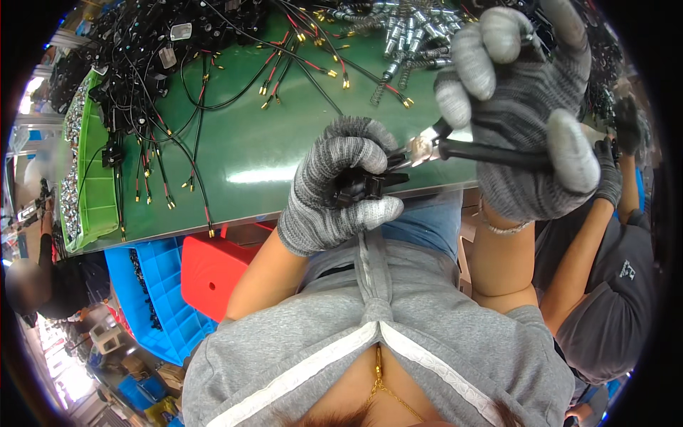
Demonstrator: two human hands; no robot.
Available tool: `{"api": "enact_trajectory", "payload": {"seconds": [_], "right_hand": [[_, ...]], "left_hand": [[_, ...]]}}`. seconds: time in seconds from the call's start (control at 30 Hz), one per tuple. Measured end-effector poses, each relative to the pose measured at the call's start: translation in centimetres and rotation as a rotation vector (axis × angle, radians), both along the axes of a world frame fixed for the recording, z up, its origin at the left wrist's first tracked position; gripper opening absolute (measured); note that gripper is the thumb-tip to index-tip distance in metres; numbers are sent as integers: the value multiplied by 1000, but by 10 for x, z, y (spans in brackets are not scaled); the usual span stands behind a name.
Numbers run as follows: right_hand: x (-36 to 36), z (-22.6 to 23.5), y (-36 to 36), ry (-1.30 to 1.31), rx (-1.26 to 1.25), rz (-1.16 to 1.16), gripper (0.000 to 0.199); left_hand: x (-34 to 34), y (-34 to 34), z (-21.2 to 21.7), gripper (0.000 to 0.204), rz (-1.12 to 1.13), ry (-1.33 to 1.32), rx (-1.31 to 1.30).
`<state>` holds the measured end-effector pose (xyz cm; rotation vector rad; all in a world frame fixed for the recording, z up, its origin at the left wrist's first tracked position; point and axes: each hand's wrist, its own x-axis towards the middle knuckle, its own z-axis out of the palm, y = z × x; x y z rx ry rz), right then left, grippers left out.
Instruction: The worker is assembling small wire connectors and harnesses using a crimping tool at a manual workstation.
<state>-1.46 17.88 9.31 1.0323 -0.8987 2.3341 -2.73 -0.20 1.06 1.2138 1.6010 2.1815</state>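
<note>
At frame centre, my left hand (324,186) is clamped round a black plastic part (371,187); upper right, my right hand (526,128) grips pliers (461,150). I'd brace the part, squaring the pliers to it.

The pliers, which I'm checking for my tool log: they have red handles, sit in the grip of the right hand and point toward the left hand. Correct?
Not quite: in the head view, the handles of the pliers are black, not red. They do sit in the grip of the right hand, pointing toward the left hand.
</note>
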Motion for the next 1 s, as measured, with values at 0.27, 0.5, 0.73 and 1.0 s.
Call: {"api": "enact_trajectory", "payload": {"seconds": [0.27,0.5,0.73,1.0], "right_hand": [[25,-18,3,-211,-9,-183,64],[88,4,64,-147,-106,-257,59],[104,-2,60,-240,-62,-393,52],[99,-26,57,-162,233,-783,60]], "left_hand": [[9,8,5,37,35,-167,-62],[-9,2,24,40,62,-58,-131],[-205,-5,217,43,947,428,86],[-236,-117,148,70,838,479,-1066]]}}
